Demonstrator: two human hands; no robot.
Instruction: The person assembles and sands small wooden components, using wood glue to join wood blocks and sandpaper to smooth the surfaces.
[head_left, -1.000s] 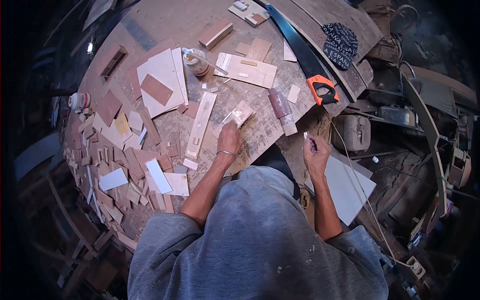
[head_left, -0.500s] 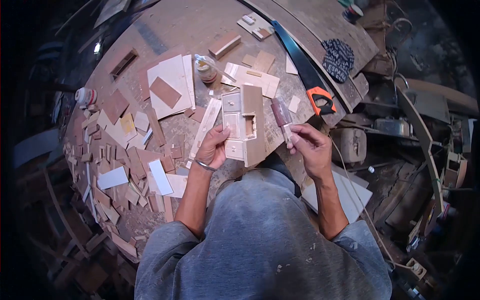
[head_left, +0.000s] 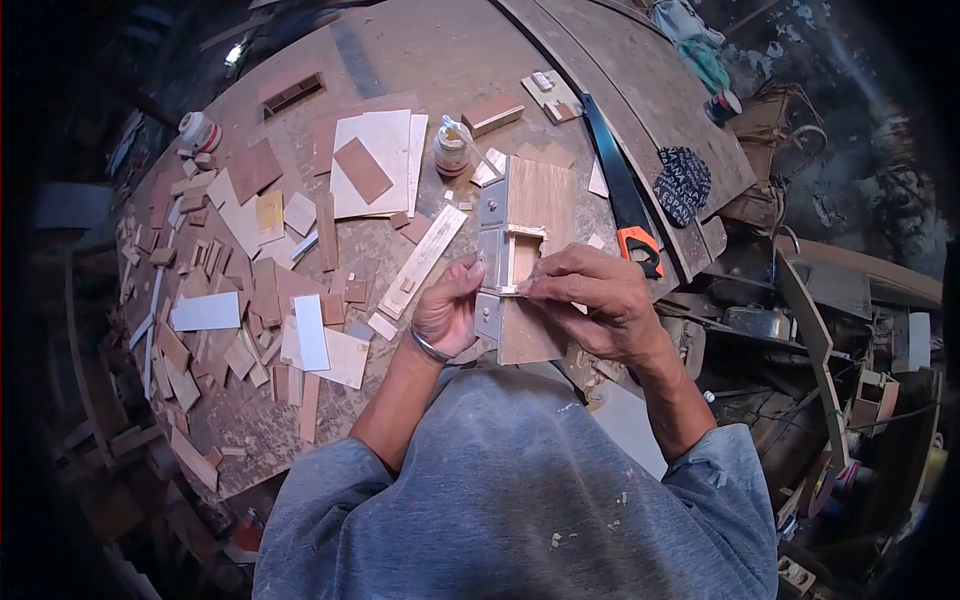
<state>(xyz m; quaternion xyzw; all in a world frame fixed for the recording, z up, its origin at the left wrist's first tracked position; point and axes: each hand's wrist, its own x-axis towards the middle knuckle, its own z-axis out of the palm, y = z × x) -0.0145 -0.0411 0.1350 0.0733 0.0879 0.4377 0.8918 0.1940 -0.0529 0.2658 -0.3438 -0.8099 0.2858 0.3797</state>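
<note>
A small wooden cabinet (head_left: 535, 205) with little knobbed drawers and a recessed opening is held up over the bench. My left hand (head_left: 452, 305) grips it from the left side, thumb against the drawer fronts. My right hand (head_left: 600, 300) is at the lower edge of the cabinet's opening, fingers pinched together and touching that edge. What lies between those fingers, if anything, is hidden.
Wood offcuts (head_left: 255, 285) cover the bench's left side. A glue jar (head_left: 452, 148) stands beyond the cabinet. To the right lie a handsaw (head_left: 615, 175) with an orange handle and a dark printed cloth (head_left: 683, 186). A white-lidded jar (head_left: 200, 131) sits far left.
My right hand has moved left from beside the cabinet to its opening. The stick with a reddish-brown block it held is no longer visible. The cabinet has turned, showing more of its broad side.
</note>
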